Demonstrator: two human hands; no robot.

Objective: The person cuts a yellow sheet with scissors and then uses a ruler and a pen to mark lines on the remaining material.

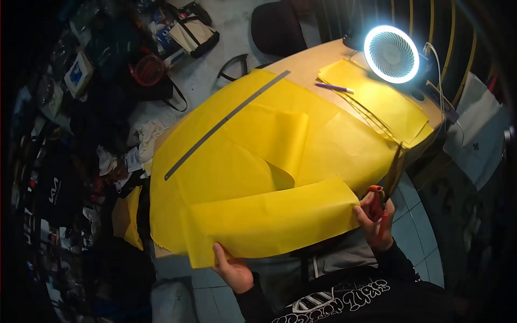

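A long strip of yellow sheet material [274, 218], possibly fabric or vinyl, stretches between my hands along the near side of the table. My left hand [232, 272] pinches its lower left edge, thumb on top and fingers underneath. At the strip's right end, my right hand [377, 222] grips the edge between thumb and fingers. That same hand also holds red-handled scissors [383, 226], whose blades I cannot make out clearly. Beneath the strip lies a large yellow sheet [344, 145], with a folded-over yellow piece [280, 137] on it.
A long metal ruler [226, 119] lies diagonally across the large sheet. Farther right are stacked yellow pieces [398, 107], a purple pen [335, 88] and a lit ring-shaped fan [391, 54] on the wooden table [307, 67]. Bags and clutter cover the floor at left; a dark chair [277, 27] stands behind.
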